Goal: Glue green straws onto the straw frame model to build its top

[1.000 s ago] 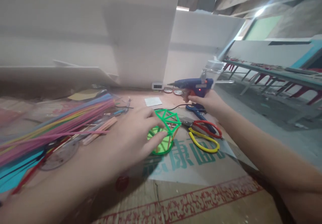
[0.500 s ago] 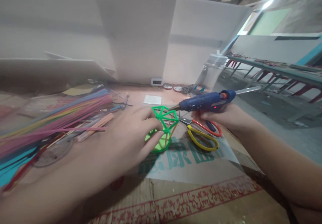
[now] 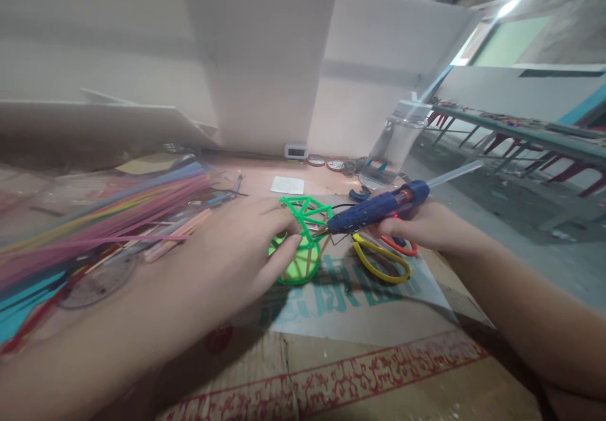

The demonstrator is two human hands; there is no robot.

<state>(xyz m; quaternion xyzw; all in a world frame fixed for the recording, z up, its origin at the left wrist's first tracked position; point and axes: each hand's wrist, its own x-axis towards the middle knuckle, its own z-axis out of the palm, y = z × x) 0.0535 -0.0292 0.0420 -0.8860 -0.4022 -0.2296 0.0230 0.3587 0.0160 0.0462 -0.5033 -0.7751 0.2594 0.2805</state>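
Note:
My left hand (image 3: 255,238) grips a small green lattice frame (image 3: 303,269) by its left side, thumb and fingers closed on it. The frame has a round bright green base and thin brown uprights. In my right hand (image 3: 416,222) is a blue hot glue gun (image 3: 369,211), with a clear glue stick (image 3: 457,173) poking out of its back. Its nozzle is at the right side of the frame's green upper part; whether it touches is hard to tell. Scissors with yellow and red handles (image 3: 382,266) lie just below the glue gun, partly hidden.
Pink, yellow and blue strips (image 3: 118,219) are heaped at the left. Behind are a white square (image 3: 287,185), a small digital display (image 3: 296,151) and a clear bottle (image 3: 392,143). White boards (image 3: 265,61) stand at the back. A printed sheet (image 3: 369,320) lies on the cardboard.
The glue gun has moved down and left, its nozzle going from the frame's top rim to lower on its right side. My left hand keeps its hold, and the frame leans slightly left.

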